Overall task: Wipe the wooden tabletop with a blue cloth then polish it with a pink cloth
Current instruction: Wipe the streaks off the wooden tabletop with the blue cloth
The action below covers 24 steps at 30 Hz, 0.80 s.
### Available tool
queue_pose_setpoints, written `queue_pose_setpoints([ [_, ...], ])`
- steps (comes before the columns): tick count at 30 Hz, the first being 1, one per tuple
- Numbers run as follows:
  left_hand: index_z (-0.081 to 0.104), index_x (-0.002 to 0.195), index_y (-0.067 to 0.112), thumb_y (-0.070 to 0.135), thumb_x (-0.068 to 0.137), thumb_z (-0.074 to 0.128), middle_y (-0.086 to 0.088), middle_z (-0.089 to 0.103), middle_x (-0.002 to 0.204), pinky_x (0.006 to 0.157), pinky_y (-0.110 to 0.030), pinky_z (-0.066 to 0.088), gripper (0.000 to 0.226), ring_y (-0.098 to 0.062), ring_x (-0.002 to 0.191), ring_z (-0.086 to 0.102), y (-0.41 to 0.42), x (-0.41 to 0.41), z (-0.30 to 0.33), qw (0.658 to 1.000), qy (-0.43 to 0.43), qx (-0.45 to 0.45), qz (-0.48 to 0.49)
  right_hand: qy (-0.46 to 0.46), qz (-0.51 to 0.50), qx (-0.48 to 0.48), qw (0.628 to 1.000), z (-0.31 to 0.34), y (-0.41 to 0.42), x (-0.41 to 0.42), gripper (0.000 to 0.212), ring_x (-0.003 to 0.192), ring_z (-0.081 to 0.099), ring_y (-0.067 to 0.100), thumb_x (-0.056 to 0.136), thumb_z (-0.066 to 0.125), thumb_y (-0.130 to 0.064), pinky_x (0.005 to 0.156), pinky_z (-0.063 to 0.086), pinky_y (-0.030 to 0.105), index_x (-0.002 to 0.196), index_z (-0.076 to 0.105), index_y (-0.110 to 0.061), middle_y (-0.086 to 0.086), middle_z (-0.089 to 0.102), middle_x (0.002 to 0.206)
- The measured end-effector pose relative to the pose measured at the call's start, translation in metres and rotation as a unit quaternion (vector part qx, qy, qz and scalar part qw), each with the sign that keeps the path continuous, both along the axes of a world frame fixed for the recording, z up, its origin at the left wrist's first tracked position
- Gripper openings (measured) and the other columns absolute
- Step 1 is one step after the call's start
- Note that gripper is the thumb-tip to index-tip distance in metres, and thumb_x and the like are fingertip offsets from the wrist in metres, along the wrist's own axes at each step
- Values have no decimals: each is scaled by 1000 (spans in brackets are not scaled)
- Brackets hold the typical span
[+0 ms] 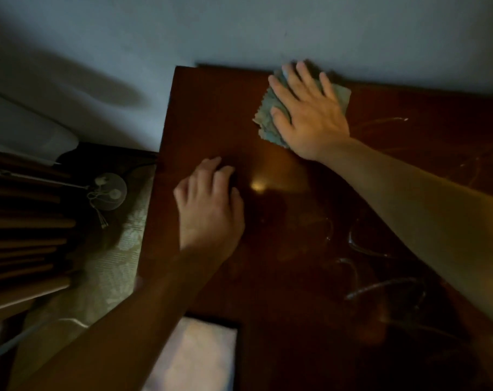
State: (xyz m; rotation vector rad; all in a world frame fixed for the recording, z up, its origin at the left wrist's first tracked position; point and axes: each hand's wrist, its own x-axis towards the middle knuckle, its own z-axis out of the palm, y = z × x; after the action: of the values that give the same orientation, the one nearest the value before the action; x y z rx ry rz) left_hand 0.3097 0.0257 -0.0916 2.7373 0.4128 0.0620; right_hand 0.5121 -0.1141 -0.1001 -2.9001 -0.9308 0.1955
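Note:
A dark glossy wooden tabletop [211, 114] fills the middle and right of the head view, its far edge against a pale wall. My right hand [310, 114] lies flat with straight, spread fingers on a blue-green cloth [266, 119] with a zigzag edge, pressing it down near the far edge. My left hand [208, 204] rests on the bare wood near the table's left edge, fingers loosely curled and holding nothing. A pale pinkish folded cloth [194, 356] lies at the near edge under my left forearm.
Wet streaks [380, 249] shine on the right part of the tabletop. Left of the table, lower down, are a patterned floor [112, 266], a round white object with cords [110, 191] and dark wooden slats [22, 235].

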Motion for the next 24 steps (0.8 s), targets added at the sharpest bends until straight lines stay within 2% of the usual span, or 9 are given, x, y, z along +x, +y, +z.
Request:
queue_pose_setpoints([
  [3,51,137,14,34,99,35,-11,40,154,116,-49,21,46,-27,149,27,-47,-4,-5,1000,15,-9,-9,-40,24,17,999,-1,-19,-48,61,157,12,27,107,23,-48,126,9,53,161,25,-20,8,19,169],
  [6,47,141,13,37,101,31,-12,36,158,119,-50,18,49,-27,151,22,-59,-8,-17,999,19,34,-3,-33,91,14,995,0,-37,-55,60,156,17,27,106,27,-49,125,12,52,160,30,-22,8,23,168],
  [12,41,142,16,42,102,28,-10,33,159,121,-49,15,49,-26,152,20,-59,-6,-22,998,14,54,-1,-10,13,-7,1000,2,-35,13,61,158,3,24,107,22,-48,127,2,50,163,18,-24,5,11,171],
  [15,42,143,15,41,102,30,-11,34,158,121,-50,17,50,-27,151,21,-59,-7,-21,998,16,56,-2,-34,22,9,999,1,-46,-32,61,157,12,28,107,22,-48,126,9,53,162,24,-20,10,18,169],
  [19,42,142,14,42,102,29,-13,35,157,120,-49,16,51,-28,151,22,-60,-6,-19,998,22,63,-1,-27,96,8,995,-7,-69,-93,62,157,14,27,106,24,-51,125,11,55,161,25,-22,9,19,169],
  [22,42,143,14,42,101,32,-13,35,157,120,-50,18,51,-28,151,22,-60,-6,-19,998,20,65,3,-22,102,14,994,-3,-65,-51,61,156,16,27,107,25,-52,126,11,53,160,28,-24,8,21,169],
  [24,43,142,14,41,101,35,-12,35,157,120,-50,18,50,-27,151,22,-60,-7,-19,998,13,68,4,-23,45,19,999,1,-60,-11,61,157,14,27,106,25,-50,126,9,51,161,28,-24,8,20,169],
])
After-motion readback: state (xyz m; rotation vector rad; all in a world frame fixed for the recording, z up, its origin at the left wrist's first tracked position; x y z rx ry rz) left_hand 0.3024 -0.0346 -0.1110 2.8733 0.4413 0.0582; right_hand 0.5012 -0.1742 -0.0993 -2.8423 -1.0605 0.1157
